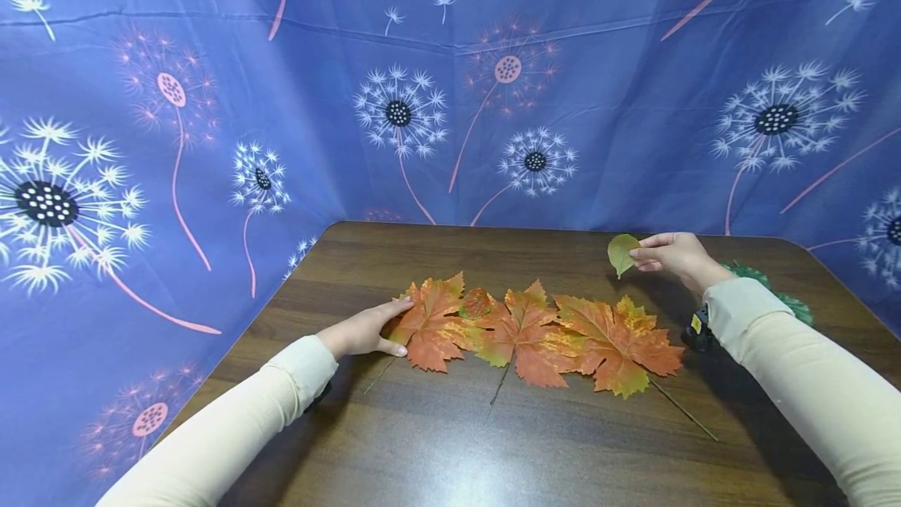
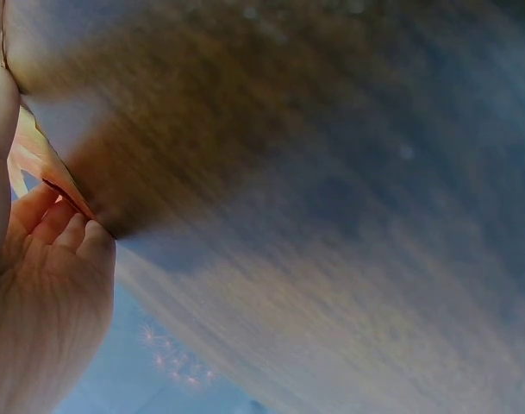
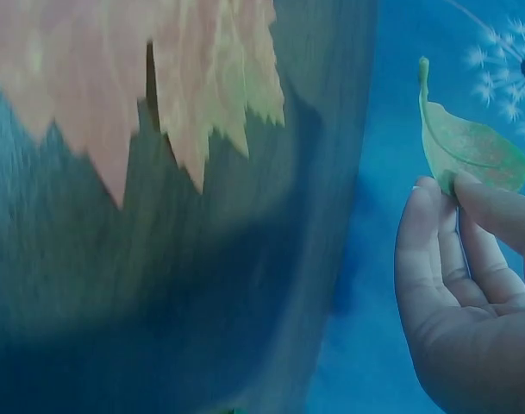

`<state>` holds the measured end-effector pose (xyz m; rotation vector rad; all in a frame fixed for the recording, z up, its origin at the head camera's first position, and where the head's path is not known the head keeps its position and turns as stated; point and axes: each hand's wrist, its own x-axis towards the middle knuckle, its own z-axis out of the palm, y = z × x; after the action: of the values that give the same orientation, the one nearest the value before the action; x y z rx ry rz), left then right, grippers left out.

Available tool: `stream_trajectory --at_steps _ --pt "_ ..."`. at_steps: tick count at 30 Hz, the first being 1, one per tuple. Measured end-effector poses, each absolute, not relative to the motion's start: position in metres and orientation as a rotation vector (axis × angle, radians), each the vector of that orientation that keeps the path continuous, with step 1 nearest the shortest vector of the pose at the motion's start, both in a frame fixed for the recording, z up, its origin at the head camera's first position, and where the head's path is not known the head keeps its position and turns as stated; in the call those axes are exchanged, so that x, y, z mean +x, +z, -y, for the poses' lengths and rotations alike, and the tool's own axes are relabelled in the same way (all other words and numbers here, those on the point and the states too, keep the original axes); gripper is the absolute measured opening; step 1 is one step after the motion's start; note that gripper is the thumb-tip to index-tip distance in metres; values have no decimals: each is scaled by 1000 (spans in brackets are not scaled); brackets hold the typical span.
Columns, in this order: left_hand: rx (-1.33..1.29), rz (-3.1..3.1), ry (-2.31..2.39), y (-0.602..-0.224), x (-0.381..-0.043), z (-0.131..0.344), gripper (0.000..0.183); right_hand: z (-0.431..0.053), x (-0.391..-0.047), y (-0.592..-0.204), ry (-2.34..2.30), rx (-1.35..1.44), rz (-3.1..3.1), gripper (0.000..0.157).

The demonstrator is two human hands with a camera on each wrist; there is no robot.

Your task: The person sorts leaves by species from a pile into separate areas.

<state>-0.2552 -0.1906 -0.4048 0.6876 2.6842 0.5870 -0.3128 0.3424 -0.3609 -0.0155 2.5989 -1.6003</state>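
Observation:
A small yellow-green leaf (image 1: 622,254) is pinched between the thumb and fingertips of my right hand (image 1: 672,257), held up over the back right of the table. The right wrist view shows that leaf (image 3: 473,151) tilted, its short stem pointing up. My left hand (image 1: 367,330) rests at the left edge of an orange maple leaf (image 1: 429,327), thumb spread from the fingers. Its fingers (image 2: 68,228) touch the leaf's edge in the left wrist view. To the right lie a middle maple leaf (image 1: 524,327) and a right maple leaf (image 1: 619,339), overlapping in a row.
A small round red-green leaf (image 1: 476,303) lies between the left and middle maple leaves. Scalloped green leaves (image 1: 791,303) sit behind my right wrist, partly hidden by the sleeve. The brown wooden table (image 1: 422,444) ends at a blue dandelion-print cloth (image 1: 605,100).

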Motion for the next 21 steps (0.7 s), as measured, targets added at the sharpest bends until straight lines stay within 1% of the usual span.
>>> stream_trajectory --at_steps 3,5,12,14,17,19,21 --pt "683 -2675 598 -405 -254 191 90 -350 -313 -359 -1578 -10 -2600 49" --pt "684 -2674 598 -406 -254 192 90 -355 -314 -358 -1573 -7 -2588 50" --pt "669 -2686 589 -404 -255 190 89 -376 -326 -356 -1664 28 -2487 40" --pt "664 -2682 582 -404 -254 189 90 -383 -327 -355 -1681 50 -2458 35" --pt "674 -2690 580 -402 -253 189 89 -395 -327 -354 -1709 98 -2410 18" --pt "676 -2695 584 -402 -252 190 89 -401 -327 -355 -1735 123 -2379 9" --pt "679 -2695 587 -403 -251 192 89 -406 -327 -358 -1730 138 -2370 8"
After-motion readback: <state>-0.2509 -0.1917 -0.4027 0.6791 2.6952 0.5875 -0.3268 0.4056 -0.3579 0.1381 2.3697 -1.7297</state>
